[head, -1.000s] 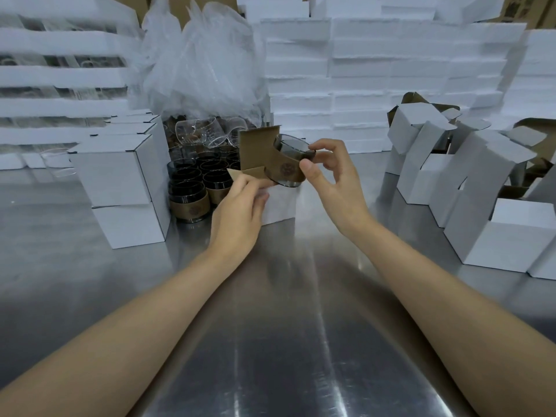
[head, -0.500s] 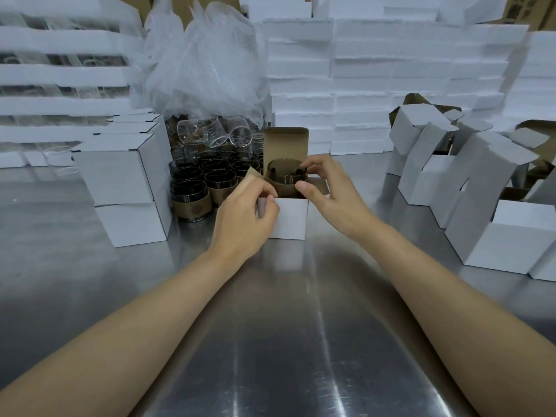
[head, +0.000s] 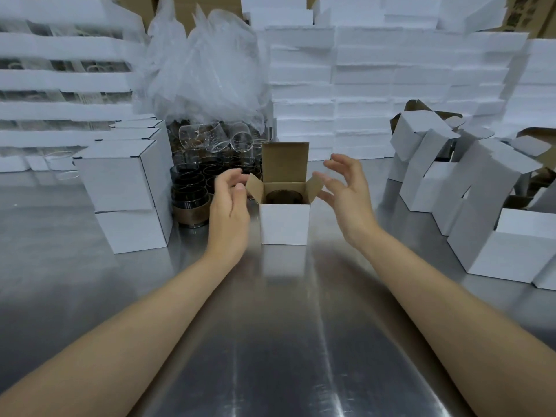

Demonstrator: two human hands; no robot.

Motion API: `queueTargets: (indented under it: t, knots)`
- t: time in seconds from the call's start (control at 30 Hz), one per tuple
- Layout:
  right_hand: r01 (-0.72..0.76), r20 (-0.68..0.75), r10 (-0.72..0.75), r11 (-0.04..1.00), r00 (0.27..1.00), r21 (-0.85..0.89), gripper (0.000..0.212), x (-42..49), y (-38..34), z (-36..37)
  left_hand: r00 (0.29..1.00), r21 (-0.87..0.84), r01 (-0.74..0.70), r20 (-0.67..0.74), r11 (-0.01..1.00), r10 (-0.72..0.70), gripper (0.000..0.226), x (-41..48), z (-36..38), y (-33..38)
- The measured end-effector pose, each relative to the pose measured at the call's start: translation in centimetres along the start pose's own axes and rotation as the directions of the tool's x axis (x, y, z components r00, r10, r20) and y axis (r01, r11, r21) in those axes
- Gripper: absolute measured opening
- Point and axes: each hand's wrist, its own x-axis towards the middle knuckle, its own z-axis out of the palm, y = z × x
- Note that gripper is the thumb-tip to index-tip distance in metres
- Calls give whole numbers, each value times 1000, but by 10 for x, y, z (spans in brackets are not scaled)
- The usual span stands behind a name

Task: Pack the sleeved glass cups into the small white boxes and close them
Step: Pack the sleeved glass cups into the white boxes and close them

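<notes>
Head view: the sleeved glass cup [head: 282,196] sits inside the small white box [head: 284,222], my left hand [head: 230,203] just left of it and my right hand [head: 346,191] just right, fingers [head: 343,164] loose, holding nothing. I judge this light, easily creased cardboard around fragile glass, so I'd take the side flaps [head: 316,190] by their edges and fold gently.

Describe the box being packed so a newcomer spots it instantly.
On the steel table, look between the left hand and right hand. A small white box stands there. Only it shows a dark cup inside its open brown flaps.
</notes>
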Motion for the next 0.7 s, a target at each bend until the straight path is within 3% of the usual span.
queueTargets:
  t: [0.17, 0.37, 0.5, 0.57, 0.63, 0.7]
  knots:
    - [-43, 125, 44, 999, 991, -14, 39, -6, 6, 12, 949, 199, -247, 249, 948, 195, 33, -5, 2, 4]
    - [78, 196, -48, 986, 980, -149, 25, -8, 4, 14, 949, 129, -67, 315, 989, 23, 27, -3, 4, 6]
    - [7, 278, 24, 994, 960, -111, 30, -8, 6, 7, 931, 50, 6, 363, 999, -23, 36, -1, 4, 1]
    - [109, 335, -37, 974, 942, -200, 24, -9, 8, 3, 935, -8, 40, 353, 999, -35, 27, -2, 3, -1]
    - [214, 321, -126, 943, 939, -255, 18, -10, 12, 3, 942, -50, 88, 329, 995, -67, 11, -1, 4, -3]
    - [250, 293, -174, 937, 940, -245, 13, -11, 13, 4, 953, -85, 105, 292, 991, -76, 8, 0, 5, -4]
